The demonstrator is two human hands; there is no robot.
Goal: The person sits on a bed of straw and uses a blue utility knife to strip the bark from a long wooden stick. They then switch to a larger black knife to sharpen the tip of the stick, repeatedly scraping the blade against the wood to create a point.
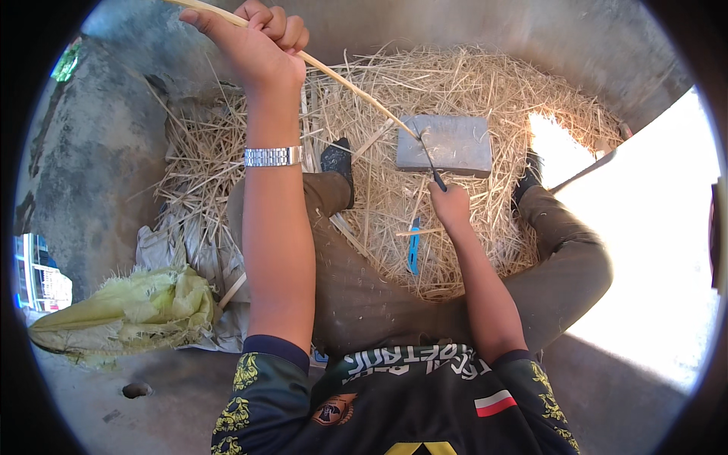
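At the upper left, my left hand (267, 49) is raised and closed around a long, pale bamboo strip (350, 85). The strip slopes down to the right, its lower end over a grey rectangular block (459, 144). Just in front of that block, my right hand (452, 206) grips the dark handle of a knife (434, 165). The thin knife blade meets the strip's lower end above the block. A blue utility cutter (414, 246) lies on the shavings left of my right forearm, with a short pale stick (419, 233) across it.
Pale shavings (523, 91) cover the floor between my spread legs and up to the grey wall (470, 26). On the left sits a frayed yellow-green sack (144, 303) beside a grey concrete surface (98, 167). Bright sunlight (644, 250) falls on the right.
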